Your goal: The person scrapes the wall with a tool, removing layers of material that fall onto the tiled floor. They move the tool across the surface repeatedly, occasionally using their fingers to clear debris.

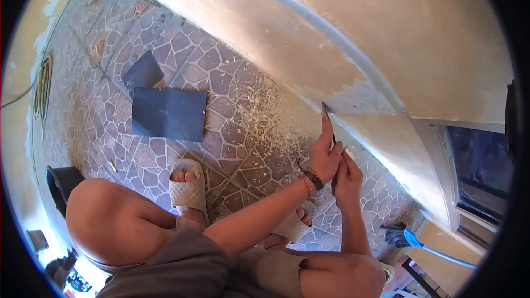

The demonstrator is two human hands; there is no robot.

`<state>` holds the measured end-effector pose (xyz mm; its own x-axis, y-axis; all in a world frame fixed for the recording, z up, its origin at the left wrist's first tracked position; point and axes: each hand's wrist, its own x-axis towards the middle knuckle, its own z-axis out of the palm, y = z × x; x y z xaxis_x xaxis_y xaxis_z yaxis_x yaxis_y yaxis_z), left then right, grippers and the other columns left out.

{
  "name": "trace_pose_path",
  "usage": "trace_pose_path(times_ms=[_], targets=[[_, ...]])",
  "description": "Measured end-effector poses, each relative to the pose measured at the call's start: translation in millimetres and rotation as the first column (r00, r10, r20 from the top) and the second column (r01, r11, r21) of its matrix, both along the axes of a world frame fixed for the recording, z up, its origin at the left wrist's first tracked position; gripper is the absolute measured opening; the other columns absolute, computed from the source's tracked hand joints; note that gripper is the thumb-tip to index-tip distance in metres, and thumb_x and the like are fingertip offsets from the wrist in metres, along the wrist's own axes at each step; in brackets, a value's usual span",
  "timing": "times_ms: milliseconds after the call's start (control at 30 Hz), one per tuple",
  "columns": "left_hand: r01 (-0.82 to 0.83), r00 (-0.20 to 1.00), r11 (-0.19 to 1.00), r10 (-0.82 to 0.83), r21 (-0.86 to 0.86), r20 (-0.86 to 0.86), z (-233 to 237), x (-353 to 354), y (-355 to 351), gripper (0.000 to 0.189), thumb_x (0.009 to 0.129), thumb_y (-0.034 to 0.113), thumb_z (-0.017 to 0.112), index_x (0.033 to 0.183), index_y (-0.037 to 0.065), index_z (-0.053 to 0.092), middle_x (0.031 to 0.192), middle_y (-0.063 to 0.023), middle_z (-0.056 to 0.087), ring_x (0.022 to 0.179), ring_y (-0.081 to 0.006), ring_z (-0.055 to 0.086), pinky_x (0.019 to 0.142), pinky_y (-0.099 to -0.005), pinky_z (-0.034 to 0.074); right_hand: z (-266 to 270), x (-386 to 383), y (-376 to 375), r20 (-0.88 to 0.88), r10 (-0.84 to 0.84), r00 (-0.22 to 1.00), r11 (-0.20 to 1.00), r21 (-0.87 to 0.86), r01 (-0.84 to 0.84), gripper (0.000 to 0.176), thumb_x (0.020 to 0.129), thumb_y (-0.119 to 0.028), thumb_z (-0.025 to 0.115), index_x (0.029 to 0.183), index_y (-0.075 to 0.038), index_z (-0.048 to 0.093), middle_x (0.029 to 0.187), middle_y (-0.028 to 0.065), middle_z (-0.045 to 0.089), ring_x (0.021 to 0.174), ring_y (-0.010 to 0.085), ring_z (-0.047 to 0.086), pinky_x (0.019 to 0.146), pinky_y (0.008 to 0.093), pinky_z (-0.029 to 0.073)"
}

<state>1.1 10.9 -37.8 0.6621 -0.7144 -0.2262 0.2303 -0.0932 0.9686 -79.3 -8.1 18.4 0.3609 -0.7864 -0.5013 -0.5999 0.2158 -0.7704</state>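
A thin dark scraper [325,107] rests with its flat end against the low part of the painted wall [353,98], beside a patch of bare grey plaster. My left hand [326,157], with dark bracelets at the wrist, is closed around the scraper, its index finger stretched along the tool toward the blade. Just below, my right hand [348,179] is closed at the lower end of the same tool, touching the left hand. The fingers cover most of the handle. Pale paint flakes [264,113] lie scattered on the floor left of the hands.
Dark sheets [169,115] lie on the stone-patterned floor [138,157]. A black bucket [62,182] stands by my knee, and a coiled hose [42,88] hangs at the left wall. A blue-handled broom [411,238] and a window [477,160] are at the right.
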Motion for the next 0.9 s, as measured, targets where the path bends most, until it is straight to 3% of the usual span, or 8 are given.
trace_pose_path(times_ms=[100,300,400,433,500,600,833,900], targets=[[-0.015,0.997,0.999,0.013,-0.036,-0.072,-16,19,0,0.076,0.083,0.001,0.049,0.147,0.004,0.008,0.088,-0.0175,0.063,0.072,-0.0212,0.058,0.071,-0.0296,0.049,-15,18,2,0.014,0.020,1.000,0.990,-0.139,-0.018,0.034,0.097,-0.014,0.045,0.123,0.006,0.053,0.084,0.0087,0.065,0.074,0.0109,0.056,0.066,0.0257,0.046],[-0.082,0.979,0.991,0.061,-0.103,-0.195,-35,44,6,0.074,0.083,0.002,0.049,0.147,0.002,0.011,0.077,-0.0096,0.055,0.068,-0.0128,0.051,0.065,-0.0256,0.045,-24,50,-1,-0.080,0.129,0.988,0.982,-0.129,-0.138,0.034,0.095,-0.016,0.048,0.122,0.003,0.055,0.091,0.0158,0.067,0.084,0.0122,0.061,0.074,0.0269,0.048],[-0.094,0.971,0.988,0.062,-0.126,-0.232,-19,18,-4,0.072,0.084,0.004,0.050,0.146,0.001,0.014,0.077,-0.0093,0.054,0.070,-0.0121,0.050,0.064,-0.0255,0.045,19,30,-7,-0.063,0.102,0.993,0.994,-0.041,-0.105,0.035,0.094,-0.019,0.048,0.121,0.003,0.056,0.092,0.0206,0.066,0.085,0.0196,0.064,0.075,0.0304,0.048],[-0.079,0.965,0.990,0.047,-0.116,-0.259,-14,15,-4,0.071,0.084,0.005,0.051,0.145,0.000,0.016,0.078,-0.0094,0.054,0.071,-0.0122,0.050,0.065,-0.0258,0.045,34,34,-13,-0.187,0.112,0.976,0.993,0.057,-0.103,0.036,0.094,-0.020,0.046,0.120,0.003,0.056,0.098,0.0259,0.064,0.091,0.0316,0.065,0.080,0.0360,0.048],[-0.085,0.937,0.994,0.055,-0.075,-0.344,-8,28,-3,0.053,0.086,0.003,0.049,0.137,0.000,0.033,0.093,-0.0051,0.057,0.083,-0.0093,0.052,0.074,-0.0236,0.045,11,35,-18,-0.158,0.227,0.961,0.957,-0.144,-0.250,0.036,0.094,-0.020,0.047,0.121,0.001,0.056,0.077,0.0094,0.057,0.066,0.0144,0.050,0.056,0.0284,0.039],[-0.156,0.818,0.977,0.045,-0.146,-0.573,-18,65,-4,0.043,0.087,0.004,0.050,0.130,0.002,0.046,0.095,-0.0010,0.058,0.084,-0.0072,0.051,0.074,-0.0225,0.045,8,73,-33,-0.167,0.323,0.932,0.942,-0.038,-0.333,0.037,0.092,-0.021,0.045,0.120,0.000,0.056,0.065,0.0011,0.050,0.051,0.0078,0.044,0.041,0.0265,0.036],[-0.364,0.659,0.915,0.119,-0.176,-0.743,9,63,-4,0.030,0.088,0.007,0.052,0.118,0.005,0.054,0.075,0.0036,0.050,0.066,-0.0048,0.045,0.057,-0.0201,0.039,57,112,-18,-0.340,0.383,0.859,0.919,0.043,-0.392,0.036,0.091,-0.023,0.042,0.116,-0.001,0.056,0.076,0.0079,0.055,0.056,0.0132,0.052,0.045,0.0305,0.043],[-0.254,0.713,0.954,0.076,-0.157,-0.697,-11,83,-1,0.031,0.088,0.008,0.052,0.119,0.005,0.054,0.075,0.0043,0.050,0.066,-0.0040,0.044,0.057,-0.0193,0.039,50,124,-12,-0.430,0.363,0.827,0.908,-0.037,-0.418,0.037,0.091,-0.023,0.042,0.117,0.001,0.055,0.086,0.0122,0.060,0.066,0.0170,0.058,0.056,0.0323,0.048]])
